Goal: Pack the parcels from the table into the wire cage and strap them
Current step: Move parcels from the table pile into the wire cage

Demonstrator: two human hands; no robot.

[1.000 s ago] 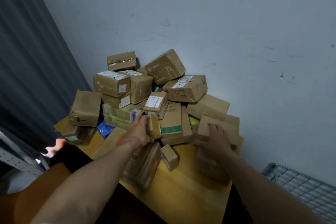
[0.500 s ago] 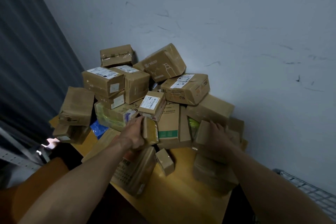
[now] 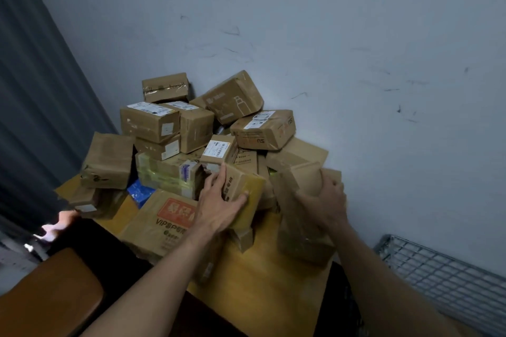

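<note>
From the head camera, your left hand point(image 3: 219, 204) has its grip closed around a small yellow-taped parcel point(image 3: 241, 189) at the pile's front, and your right hand point(image 3: 327, 200) clamps a tall brown parcel point(image 3: 297, 189) just right of that grip. Behind both grips the stacked parcels point(image 3: 191, 128) lean on the bench point(image 3: 262, 282); lift straight up so nothing slides. The wire cage point(image 3: 443, 279) waits lower right.

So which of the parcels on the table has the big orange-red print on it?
The flat parcel at the front left of the pile, just left of the left hand. The other parcels are plain brown or carry only white labels.
</note>
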